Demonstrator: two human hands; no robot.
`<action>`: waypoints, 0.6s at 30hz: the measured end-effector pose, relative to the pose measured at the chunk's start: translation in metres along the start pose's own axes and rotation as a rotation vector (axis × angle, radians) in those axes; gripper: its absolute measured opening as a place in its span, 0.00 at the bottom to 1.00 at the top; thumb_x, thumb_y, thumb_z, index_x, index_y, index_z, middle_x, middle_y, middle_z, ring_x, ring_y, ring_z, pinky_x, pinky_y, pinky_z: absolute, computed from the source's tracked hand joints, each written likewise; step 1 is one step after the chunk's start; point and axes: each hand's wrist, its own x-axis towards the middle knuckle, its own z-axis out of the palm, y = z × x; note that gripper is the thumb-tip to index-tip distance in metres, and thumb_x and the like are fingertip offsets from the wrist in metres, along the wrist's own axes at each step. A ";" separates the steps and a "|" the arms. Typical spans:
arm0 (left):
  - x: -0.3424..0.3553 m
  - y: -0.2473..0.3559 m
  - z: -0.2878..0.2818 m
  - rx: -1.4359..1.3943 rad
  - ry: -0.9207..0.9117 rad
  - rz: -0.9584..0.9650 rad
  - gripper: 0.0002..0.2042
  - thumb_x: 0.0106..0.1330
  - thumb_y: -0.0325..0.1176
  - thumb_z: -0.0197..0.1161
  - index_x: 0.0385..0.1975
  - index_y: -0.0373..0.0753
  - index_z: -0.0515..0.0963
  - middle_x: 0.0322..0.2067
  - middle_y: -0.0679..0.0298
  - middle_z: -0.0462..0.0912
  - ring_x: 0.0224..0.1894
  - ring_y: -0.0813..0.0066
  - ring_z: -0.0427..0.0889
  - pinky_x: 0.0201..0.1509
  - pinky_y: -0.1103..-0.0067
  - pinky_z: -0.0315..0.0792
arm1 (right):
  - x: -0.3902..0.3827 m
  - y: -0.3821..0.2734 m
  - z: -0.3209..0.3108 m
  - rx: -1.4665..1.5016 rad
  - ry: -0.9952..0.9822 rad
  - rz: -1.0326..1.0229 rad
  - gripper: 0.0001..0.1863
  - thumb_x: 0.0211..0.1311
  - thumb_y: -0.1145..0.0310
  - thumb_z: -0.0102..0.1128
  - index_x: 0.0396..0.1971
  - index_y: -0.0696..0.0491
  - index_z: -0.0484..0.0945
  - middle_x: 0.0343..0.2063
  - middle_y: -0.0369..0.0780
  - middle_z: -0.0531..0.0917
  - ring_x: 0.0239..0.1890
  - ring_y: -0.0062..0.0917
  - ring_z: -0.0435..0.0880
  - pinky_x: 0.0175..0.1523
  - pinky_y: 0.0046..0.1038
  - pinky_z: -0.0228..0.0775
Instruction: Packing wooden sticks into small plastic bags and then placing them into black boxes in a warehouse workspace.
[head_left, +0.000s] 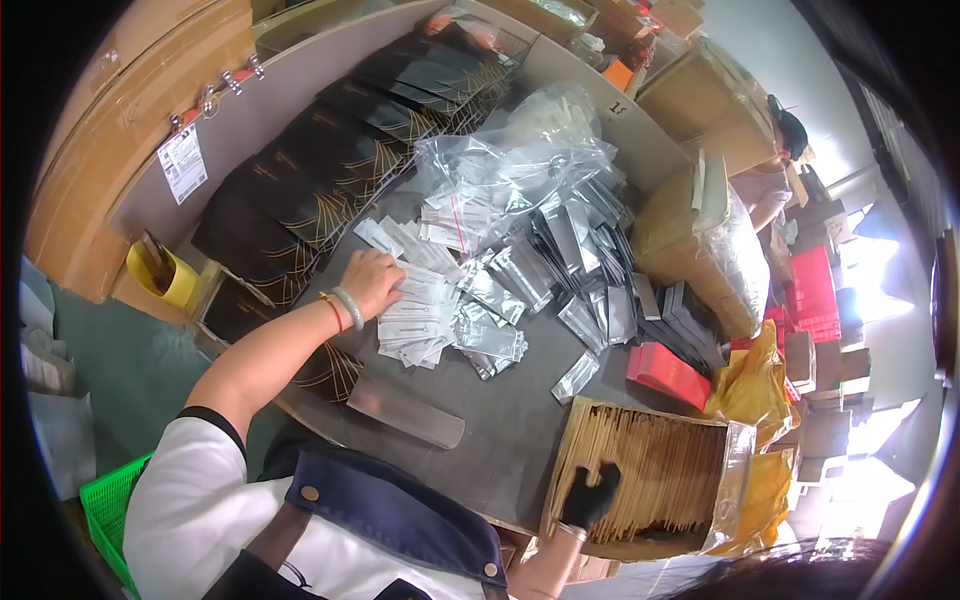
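My bare left hand [368, 284], with a pale bangle and a red cord at the wrist, rests on a fanned pile of small white packets [415, 315]. Its fingers are curled and closed on the packets' edge. In a black glove, my right hand [592, 497] reaches into an open cardboard box [562, 462] at the lower right. Thin tan pieces [655, 460] stand packed on edge in that box. The gloved thumb and fingers are apart over them, with nothing visible between. Silvery flat packets [495, 295] lie beside the white ones.
Black gold-lined packages [300, 180] line the table's left side. A large clear plastic bag [530, 150] lies at the back. Red packets [668, 375] sit behind the box, and a grey flat strip [407, 410] near the front edge. Another person [765, 190] is at the far right.
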 end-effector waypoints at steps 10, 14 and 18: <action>0.002 -0.006 -0.011 -0.274 0.023 0.066 0.05 0.51 0.32 0.70 0.26 0.44 0.81 0.26 0.65 0.81 0.31 0.63 0.79 0.37 0.70 0.70 | 0.006 0.048 -0.060 -0.551 -0.263 0.300 0.16 0.53 0.66 0.64 0.39 0.61 0.79 0.39 0.49 0.81 0.45 0.43 0.80 0.49 0.38 0.73; 0.011 0.008 -0.028 -0.400 -0.107 -0.096 0.04 0.53 0.33 0.68 0.25 0.42 0.80 0.27 0.61 0.81 0.35 0.59 0.79 0.40 0.66 0.73 | 0.007 0.045 -0.058 -0.612 -0.277 0.268 0.13 0.52 0.68 0.61 0.34 0.60 0.78 0.36 0.50 0.80 0.42 0.46 0.79 0.48 0.40 0.72; 0.019 0.042 -0.013 -0.401 0.059 0.099 0.06 0.54 0.29 0.67 0.23 0.39 0.76 0.26 0.58 0.79 0.35 0.54 0.78 0.39 0.64 0.71 | 0.006 0.056 -0.054 -0.582 -0.242 0.296 0.11 0.53 0.68 0.60 0.33 0.60 0.77 0.35 0.51 0.80 0.42 0.47 0.79 0.48 0.41 0.72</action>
